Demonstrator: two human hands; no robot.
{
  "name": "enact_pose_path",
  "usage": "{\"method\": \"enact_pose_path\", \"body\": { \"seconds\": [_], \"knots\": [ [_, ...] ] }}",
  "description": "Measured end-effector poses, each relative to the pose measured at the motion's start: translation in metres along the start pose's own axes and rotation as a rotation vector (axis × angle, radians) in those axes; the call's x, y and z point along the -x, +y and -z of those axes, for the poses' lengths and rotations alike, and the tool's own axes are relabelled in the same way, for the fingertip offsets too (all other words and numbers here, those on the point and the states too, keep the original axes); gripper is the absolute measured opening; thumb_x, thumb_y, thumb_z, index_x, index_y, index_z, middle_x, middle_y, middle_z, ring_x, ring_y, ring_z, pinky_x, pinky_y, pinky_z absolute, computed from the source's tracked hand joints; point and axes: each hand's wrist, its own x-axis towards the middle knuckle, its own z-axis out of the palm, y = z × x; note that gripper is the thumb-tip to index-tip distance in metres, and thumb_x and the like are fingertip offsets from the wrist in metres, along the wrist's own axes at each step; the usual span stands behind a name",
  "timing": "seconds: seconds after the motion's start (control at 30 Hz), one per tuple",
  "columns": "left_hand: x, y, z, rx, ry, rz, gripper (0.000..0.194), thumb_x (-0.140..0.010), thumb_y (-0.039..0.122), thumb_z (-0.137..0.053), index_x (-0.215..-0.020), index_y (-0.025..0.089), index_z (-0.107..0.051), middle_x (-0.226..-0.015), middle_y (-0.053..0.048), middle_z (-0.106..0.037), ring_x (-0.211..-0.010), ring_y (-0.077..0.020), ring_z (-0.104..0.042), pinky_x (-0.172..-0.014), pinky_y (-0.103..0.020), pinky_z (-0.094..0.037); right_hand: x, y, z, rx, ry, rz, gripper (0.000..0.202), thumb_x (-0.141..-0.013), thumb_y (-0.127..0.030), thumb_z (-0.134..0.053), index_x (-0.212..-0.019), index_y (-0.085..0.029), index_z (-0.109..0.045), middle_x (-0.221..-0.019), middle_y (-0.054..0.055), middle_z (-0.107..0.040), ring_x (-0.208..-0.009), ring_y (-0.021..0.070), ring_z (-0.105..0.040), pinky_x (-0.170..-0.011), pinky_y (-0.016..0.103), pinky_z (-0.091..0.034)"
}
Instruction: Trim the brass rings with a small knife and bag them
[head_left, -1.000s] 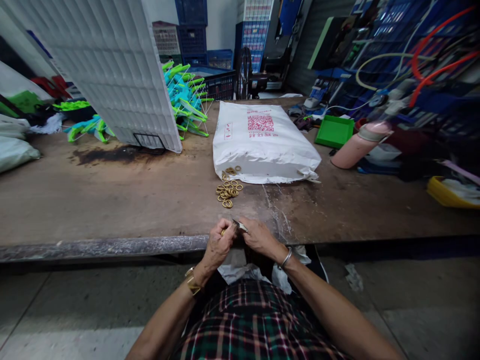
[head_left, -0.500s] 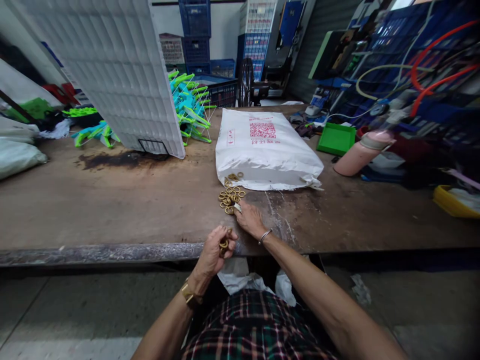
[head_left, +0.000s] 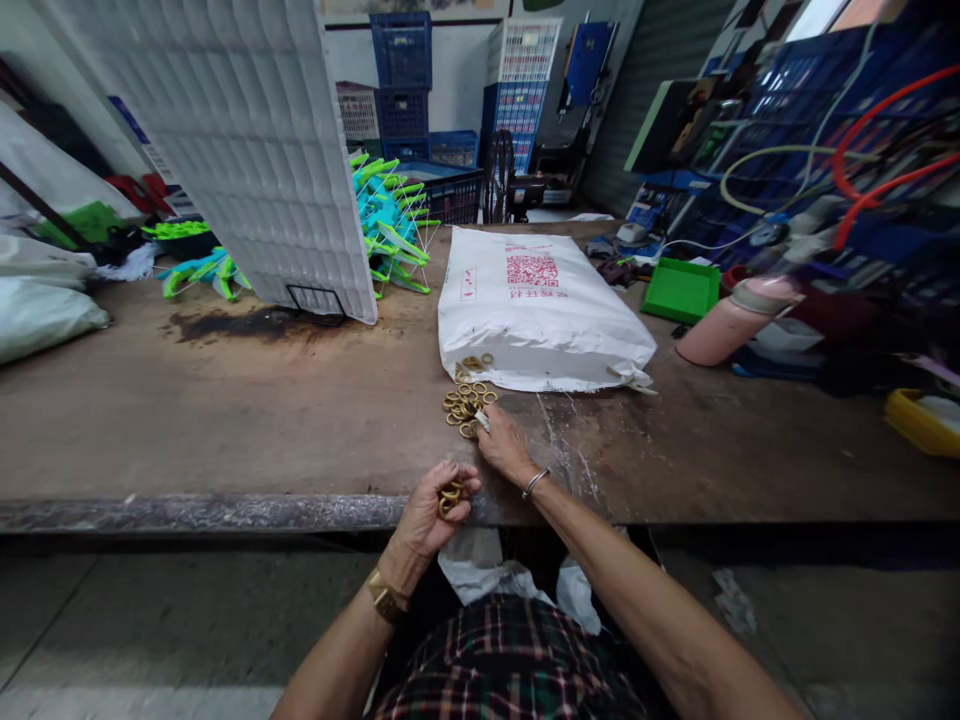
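Several brass-coloured rings [head_left: 450,497] lie in my left hand [head_left: 431,510], its fingers curled round them, just over the table's front edge. A pile of similar rings [head_left: 466,398] rests on the wooden table [head_left: 300,430] in front of a white sack. My right hand [head_left: 508,443] is at the near side of this pile, fingers drawn together and pointing into it. A small pale strip [head_left: 482,420] shows at its fingertips; I cannot tell whether it is held or wrapped on a finger. What the fingertips pinch is hidden.
The white sack [head_left: 540,310] with red print lies behind the ring pile. To the left, a tall white ribbed panel [head_left: 262,160] stands before green and turquoise plastic pieces [head_left: 390,225]. At right are a green tray [head_left: 681,288], a pink bottle [head_left: 739,320] and a yellow container [head_left: 922,425].
The whole view has shifted slightly, with things lower and further right. My left hand has turned a little more open, showing more of its rings. My right hand stays at the pile.
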Motion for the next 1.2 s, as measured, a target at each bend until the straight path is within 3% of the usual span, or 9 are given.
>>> {"method": "enact_pose_path", "body": {
  "seconds": [0.1, 0.2, 0.37, 0.77, 0.93, 1.07, 1.2],
  "knots": [
    [-0.001, -0.001, -0.002, -0.045, -0.004, -0.035, 0.032, -0.060, 0.028, -0.075, -0.070, 0.014, -0.049, -0.070, -0.002, -0.057, -0.059, -0.0082, -0.055, -0.035, -0.011, -0.020, 0.007, 0.005, 0.002, -0.121, 0.033, 0.007, 0.017, -0.084, -0.026, -0.041, -0.093, -0.018, -0.053, -0.075, 0.003, -0.060, -0.064, 0.0145, -0.050, -0.057, 0.025, -0.028],
    [0.000, -0.004, -0.009, -0.170, 0.017, -0.089, 0.038, -0.060, 0.038, -0.074, -0.072, 0.016, -0.046, -0.061, 0.004, -0.048, -0.048, -0.0037, -0.046, -0.034, -0.011, -0.018, 0.021, 0.008, 0.006, -0.268, 0.060, 0.105, 0.019, -0.085, -0.029, -0.038, -0.082, -0.019, -0.053, -0.065, 0.000, -0.053, -0.058, 0.0125, -0.044, -0.056, 0.024, -0.029],
    [-0.001, -0.011, -0.016, -0.398, 0.067, -0.138, 0.045, -0.061, 0.050, -0.069, -0.083, 0.017, -0.048, -0.059, 0.006, -0.046, -0.043, -0.0030, -0.042, -0.034, -0.011, -0.019, 0.050, 0.006, 0.017, -0.421, 0.025, 0.207, 0.021, -0.084, -0.030, -0.039, -0.069, -0.019, -0.049, -0.060, -0.003, -0.047, -0.055, 0.0104, -0.039, -0.054, 0.022, -0.029],
    [0.001, -0.017, -0.017, -0.565, 0.035, -0.116, 0.040, -0.062, 0.051, -0.066, -0.070, 0.016, -0.048, -0.053, 0.006, -0.045, -0.040, -0.0037, -0.038, -0.036, -0.015, -0.019, 0.069, 0.002, 0.026, -0.671, -0.015, 0.122, 0.016, -0.080, -0.029, -0.042, -0.073, -0.019, -0.052, -0.065, -0.002, -0.053, -0.062, 0.0110, -0.047, -0.060, 0.022, -0.036],
    [0.001, -0.020, -0.014, -0.784, 0.090, -0.346, 0.031, -0.070, 0.046, -0.061, -0.065, 0.016, -0.052, -0.048, 0.006, -0.043, -0.043, -0.0057, -0.035, -0.043, -0.018, -0.025, 0.068, 0.004, 0.026, -0.632, -0.040, 0.028, 0.016, -0.077, -0.030, -0.044, -0.068, -0.019, -0.049, -0.061, -0.004, -0.048, -0.057, 0.0101, -0.041, -0.056, 0.022, -0.033],
    [0.004, -0.020, -0.015, -0.997, 0.064, -0.582, 0.022, -0.076, 0.036, -0.057, -0.066, 0.016, -0.061, -0.055, 0.003, -0.049, -0.053, -0.0087, -0.040, -0.053, -0.020, -0.032, 0.071, 0.008, 0.029, -0.736, -0.216, -0.050, 0.027, -0.079, -0.035, -0.041, -0.058, -0.019, -0.045, -0.052, -0.005, -0.042, -0.050, 0.0090, -0.037, -0.049, 0.022, -0.029],
    [0.005, -0.021, -0.018, -1.023, 0.031, -0.589, 0.019, -0.077, 0.033, -0.056, -0.070, 0.017, -0.063, -0.059, 0.002, -0.052, -0.055, -0.0093, -0.043, -0.055, -0.021, -0.033, 0.073, 0.010, 0.027, -0.819, -0.242, -0.140, 0.031, -0.079, -0.038, -0.042, -0.055, -0.018, -0.046, -0.049, -0.005, -0.041, -0.047, 0.0081, -0.033, -0.047, 0.022, -0.026]
  ]
}}
